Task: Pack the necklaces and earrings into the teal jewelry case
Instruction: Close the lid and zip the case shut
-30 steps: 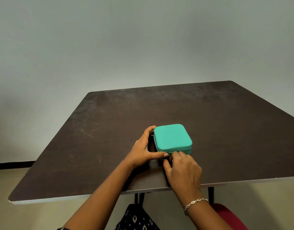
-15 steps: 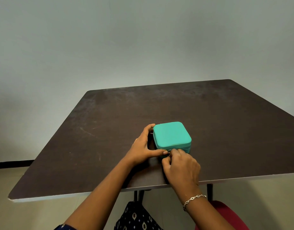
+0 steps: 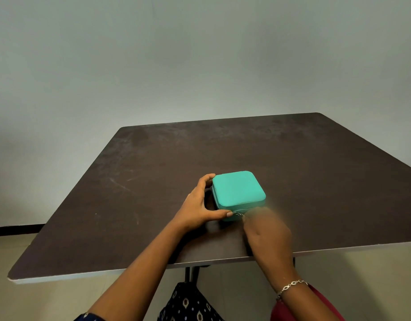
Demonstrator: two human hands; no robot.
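Note:
The teal jewelry case [image 3: 238, 188] lies closed on the dark table [image 3: 315, 170], near its front edge. My left hand [image 3: 197, 207] grips the case from its left side, fingers curled round the back corner and thumb pressed along the front. My right hand [image 3: 267, 235] is blurred at the case's front right, and its fingertips pinch the small metal zipper pull [image 3: 239, 214] beside my left thumb. No necklaces or earrings are in view.
The table's pale front edge [image 3: 338, 249] runs just under my right wrist. Below the table hang a dark patterned cloth [image 3: 190, 304] and something red [image 3: 315, 306]. A plain grey wall [image 3: 199, 66] stands behind.
My right hand has slid right along the case's front and is now motion-blurred. The left hand and the case have stayed put.

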